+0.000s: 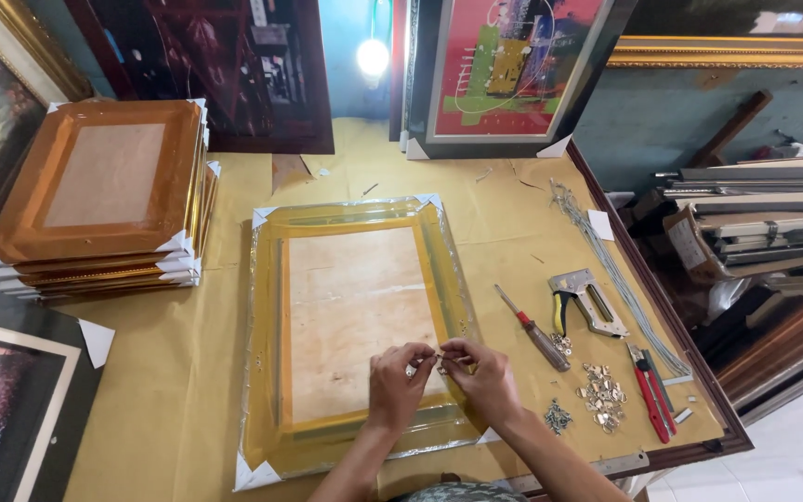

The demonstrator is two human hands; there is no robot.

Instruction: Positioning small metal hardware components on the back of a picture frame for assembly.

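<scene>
A gold picture frame (357, 216) wrapped in clear plastic lies face down on the paper-covered table, its plain backing board showing. Over the frame's lower right part, my left hand (396, 379) and my right hand (481, 376) meet fingertip to fingertip. Between them they pinch a small metal piece (438, 357), too small to name. Both wrists come in from the bottom edge.
A stack of wrapped gold frames (104, 200) stands at the left. Right of the frame lie a screwdriver (533, 331), a staple gun (587, 302), a red cutter (651, 390), piles of small metal hangers (602, 394) and screws (558, 416), and a wire bundle (606, 265). Framed pictures lean at the back.
</scene>
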